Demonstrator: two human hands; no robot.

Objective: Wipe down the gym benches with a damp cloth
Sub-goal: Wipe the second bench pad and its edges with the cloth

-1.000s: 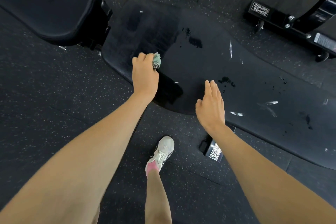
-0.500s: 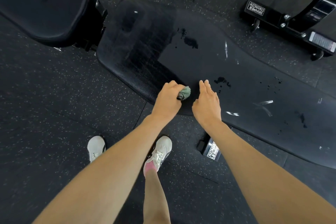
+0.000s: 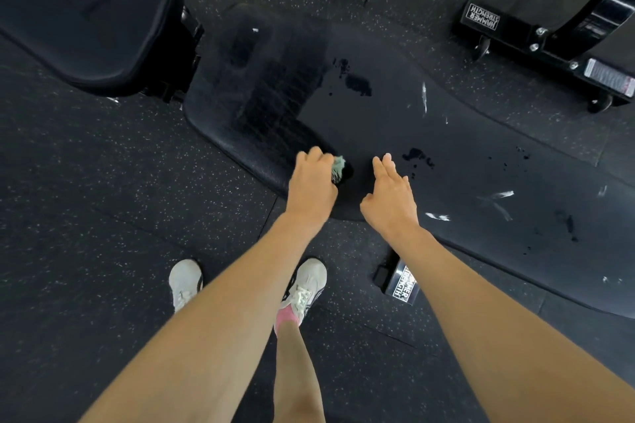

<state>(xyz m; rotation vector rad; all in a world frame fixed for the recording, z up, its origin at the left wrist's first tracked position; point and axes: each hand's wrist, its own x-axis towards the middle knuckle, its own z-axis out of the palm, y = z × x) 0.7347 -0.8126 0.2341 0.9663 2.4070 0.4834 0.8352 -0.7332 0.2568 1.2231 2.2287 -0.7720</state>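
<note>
We've got the green cloth [image 3: 338, 166] balled up at the desk's [image 3: 378, 120] near edge, our left grip [image 3: 311, 187] clamped round it. Right grip [image 3: 390, 196] w/ fingers straight, over the desk just beside. Wet streaks [image 3: 275, 89] on desk's far-left part.

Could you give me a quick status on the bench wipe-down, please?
Left hand grips the cloth on the bench pad, near edge. Right hand open, beside it. Dark spots ahead; no obstacle seen.

Both arms extended forward, left hand [image 3: 311, 187] gripping a bunched pale-green cloth [image 3: 338, 165], right hand [image 3: 390, 196] flat with straight fingers.
</note>
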